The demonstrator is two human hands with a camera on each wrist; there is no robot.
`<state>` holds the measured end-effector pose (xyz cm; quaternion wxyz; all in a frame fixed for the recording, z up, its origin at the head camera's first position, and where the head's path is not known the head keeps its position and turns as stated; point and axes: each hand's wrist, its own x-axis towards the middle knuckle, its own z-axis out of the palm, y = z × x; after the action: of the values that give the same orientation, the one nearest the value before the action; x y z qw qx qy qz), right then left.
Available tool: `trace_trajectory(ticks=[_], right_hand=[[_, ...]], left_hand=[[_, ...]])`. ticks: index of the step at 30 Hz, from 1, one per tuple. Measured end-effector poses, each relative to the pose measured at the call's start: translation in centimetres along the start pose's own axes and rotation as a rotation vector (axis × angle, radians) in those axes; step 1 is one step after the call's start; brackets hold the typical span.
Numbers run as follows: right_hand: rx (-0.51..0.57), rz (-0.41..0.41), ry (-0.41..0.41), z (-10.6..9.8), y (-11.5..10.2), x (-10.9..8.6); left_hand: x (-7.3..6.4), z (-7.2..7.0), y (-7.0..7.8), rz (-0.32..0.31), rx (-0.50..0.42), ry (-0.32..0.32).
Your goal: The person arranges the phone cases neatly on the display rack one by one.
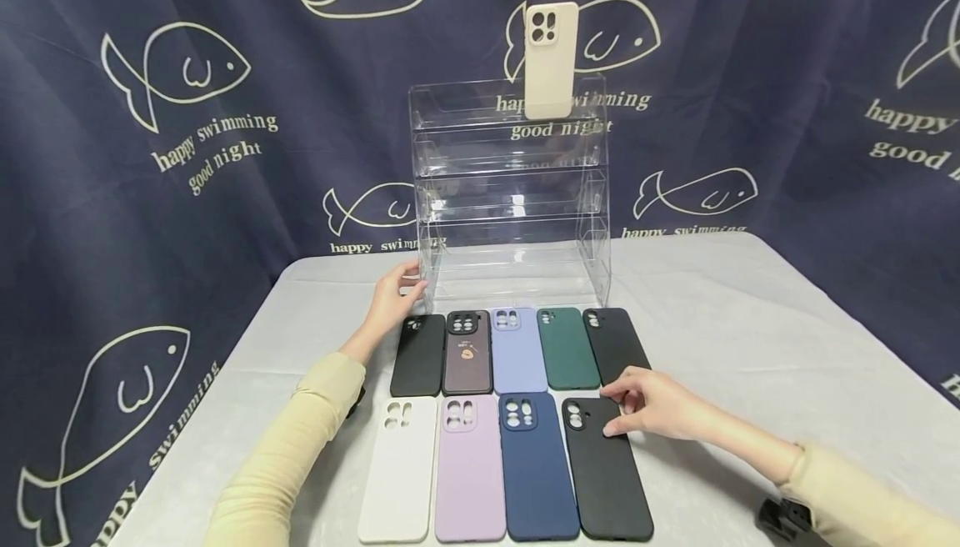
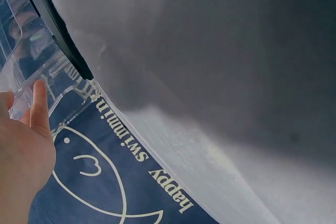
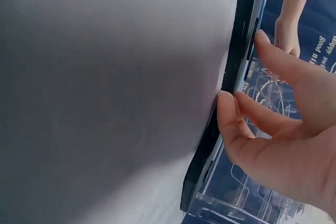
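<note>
A clear stepped display rack (image 1: 517, 268) stands at the back of the table. My left hand (image 1: 395, 295) holds its lower left side, thumb and fingers at the panel's edge; in the left wrist view the clear plastic (image 2: 26, 51) shows by the fingertips. My right hand (image 1: 660, 405) reaches over a black phone case (image 1: 611, 480) at the right end of the front row. The thumb overlaps its upper right side and the index fingertip is at its top edge, with a gap between them. The case lies flat.
Beside it lie navy (image 1: 540, 480), lilac (image 1: 471, 480) and white (image 1: 397, 480) cases. Behind are black (image 1: 420, 355), dark patterned (image 1: 468, 363), light blue (image 1: 520, 359), green (image 1: 570, 355) and black (image 1: 615, 338) ones. A cream case (image 1: 551, 72) stands on the rack's top right.
</note>
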<state>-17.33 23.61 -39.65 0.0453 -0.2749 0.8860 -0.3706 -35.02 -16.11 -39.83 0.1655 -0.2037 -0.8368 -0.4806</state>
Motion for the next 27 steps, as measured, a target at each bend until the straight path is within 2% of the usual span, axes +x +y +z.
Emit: trace_trajectory(ticks=[8, 13, 19, 23, 27], right_hand=[[-0.057, 0.021, 0.027, 0.3, -0.2, -0.4], [-0.033, 0.033, 0.027, 0.2, -0.2, -0.5], [0.064, 0.075, -0.013, -0.6, -0.4, -0.4], [0.18, 0.12, -0.048, -1.3, -0.7, -0.2], [0.268, 0.141, -0.031, -1.8, -1.0, 0.2]], left_hand=[[0.1, 0.0, 0.0, 0.014, -0.004, 0.006], [0.0, 0.0, 0.2, 0.004, 0.001, 0.002], [-0.1, 0.0, 0.6, -0.02, -0.042, -0.007], [-0.5, -0.4, 2.4, -0.012, -0.049, -0.016], [-0.8, -0.7, 3.7, -0.009, -0.04, -0.023]])
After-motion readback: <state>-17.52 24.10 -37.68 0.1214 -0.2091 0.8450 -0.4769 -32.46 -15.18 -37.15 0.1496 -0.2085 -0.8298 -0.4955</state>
